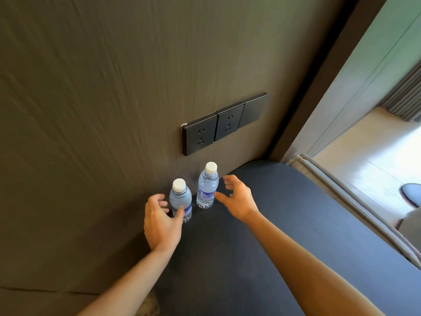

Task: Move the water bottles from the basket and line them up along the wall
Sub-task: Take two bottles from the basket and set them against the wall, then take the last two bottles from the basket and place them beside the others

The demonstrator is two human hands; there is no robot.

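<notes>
Two clear water bottles with white caps and blue labels stand upright against the brown wall (102,110) on a dark blue surface (262,236). My left hand (159,222) is loosely cupped around the left bottle (180,198); its thumb lies across the bottle's front and its fingers curl a little apart at the bottle's left. The right bottle (207,185) stands just beside it, nearer the sockets. To its right, my right hand (238,197) is spread with nothing in it, the thumb tip close to the label. The basket is out of view.
Black wall sockets (224,123) sit on the wall just above the bottles. The dark surface ends at a grey padded edge (341,197) on the right, with a light floor (376,160) beyond it. More wall runs to the left of the bottles.
</notes>
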